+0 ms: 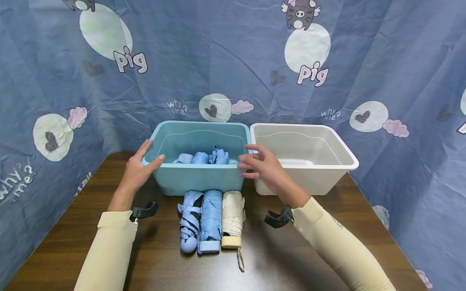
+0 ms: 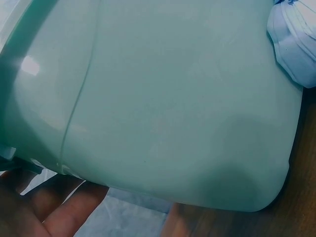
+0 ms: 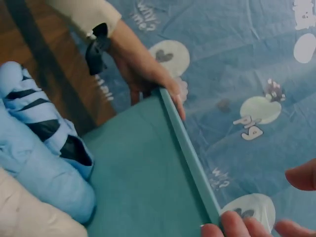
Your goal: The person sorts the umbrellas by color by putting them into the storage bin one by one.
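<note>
Two cream sleeves (image 1: 109, 250) come closest, and both hands are loose, with fingers spread. The left hand (image 1: 135, 171) is at one end of the blue bin (image 1: 200, 180), the right hand (image 1: 265, 167) at the other. Three folded umbrellas (image 1: 210, 220) lie between the wrists. Only the head view shows blue bundles (image 1: 200, 158) inside, and a white bin (image 1: 309, 180) beside the right hand.

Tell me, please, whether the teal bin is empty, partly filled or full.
Partly filled: in the head view, three bluish bundles show inside the teal bin, with bare inner wall visible above them.
</note>
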Tool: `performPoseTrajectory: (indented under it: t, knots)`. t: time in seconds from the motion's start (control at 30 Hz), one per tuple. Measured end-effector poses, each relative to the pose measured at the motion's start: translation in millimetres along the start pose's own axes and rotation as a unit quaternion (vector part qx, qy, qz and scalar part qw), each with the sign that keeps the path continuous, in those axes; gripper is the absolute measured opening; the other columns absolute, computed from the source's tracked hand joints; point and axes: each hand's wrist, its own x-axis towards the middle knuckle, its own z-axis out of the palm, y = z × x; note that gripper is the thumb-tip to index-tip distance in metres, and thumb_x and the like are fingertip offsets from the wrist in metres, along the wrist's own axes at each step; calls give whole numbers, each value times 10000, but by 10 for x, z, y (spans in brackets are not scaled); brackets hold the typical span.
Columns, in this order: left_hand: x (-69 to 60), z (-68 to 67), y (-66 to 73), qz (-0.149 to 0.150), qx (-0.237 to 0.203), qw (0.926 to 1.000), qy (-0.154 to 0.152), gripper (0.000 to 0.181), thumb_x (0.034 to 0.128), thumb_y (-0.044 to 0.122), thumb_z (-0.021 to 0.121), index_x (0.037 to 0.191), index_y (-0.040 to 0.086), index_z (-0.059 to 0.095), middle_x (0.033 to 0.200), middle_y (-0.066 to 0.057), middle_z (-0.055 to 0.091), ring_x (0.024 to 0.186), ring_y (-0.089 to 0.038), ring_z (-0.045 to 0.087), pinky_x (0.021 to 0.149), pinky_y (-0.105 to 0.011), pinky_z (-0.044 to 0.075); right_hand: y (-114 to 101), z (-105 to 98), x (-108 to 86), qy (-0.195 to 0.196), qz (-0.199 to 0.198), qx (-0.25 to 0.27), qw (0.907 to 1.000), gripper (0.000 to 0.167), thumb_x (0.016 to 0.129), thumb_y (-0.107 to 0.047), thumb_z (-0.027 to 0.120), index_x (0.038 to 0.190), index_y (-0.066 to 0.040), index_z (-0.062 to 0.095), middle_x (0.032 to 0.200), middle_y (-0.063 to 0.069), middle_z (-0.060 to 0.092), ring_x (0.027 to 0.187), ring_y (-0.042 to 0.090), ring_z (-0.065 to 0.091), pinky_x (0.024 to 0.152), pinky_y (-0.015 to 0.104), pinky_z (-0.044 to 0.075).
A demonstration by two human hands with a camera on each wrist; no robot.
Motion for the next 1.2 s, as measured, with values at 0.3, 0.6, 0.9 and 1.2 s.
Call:
performPoseTrajectory:
  t: [0.3,0.6,0.9,1.2]
  knots:
    - [-18,-14,-37,3,-19,10000,1,792,910,494,599,1549,202,233,1612,6,126,1454,-345,115,1076,-663,178,201,-61,-205,-391,-63,-146,9991,417,952,-116,590,1329,22,476,1356,245,489,1171,417,554,873,465,521]
    - [-24,-21,-58,0,-48,10000,14,788,911,491,600,1549,216,229,1612,31,117,1457,-333,102,1077,-665,167,491,-119,-309,-447,348,-187,9982,425,954,-95,581,1332,59,461,1295,278,520,1091,352,614,872,476,520]
    - [-17,-24,-52,-23,-84,10000,-14,785,913,488,598,1551,235,217,1612,45,107,1458,-327,100,1076,-669,168,891,-178,-380,-333,895,-160,9953,459,937,-133,599,1339,26,442,1301,278,493,1129,459,556,848,513,523]
    - [0,-7,-46,7,-97,10000,9,784,910,488,601,1549,224,232,1612,26,122,1456,-330,111,1078,-663,173,1136,-140,-407,-148,1303,-250,9910,553,905,-142,621,1400,-37,398,1257,242,498,1054,405,583,793,512,542]
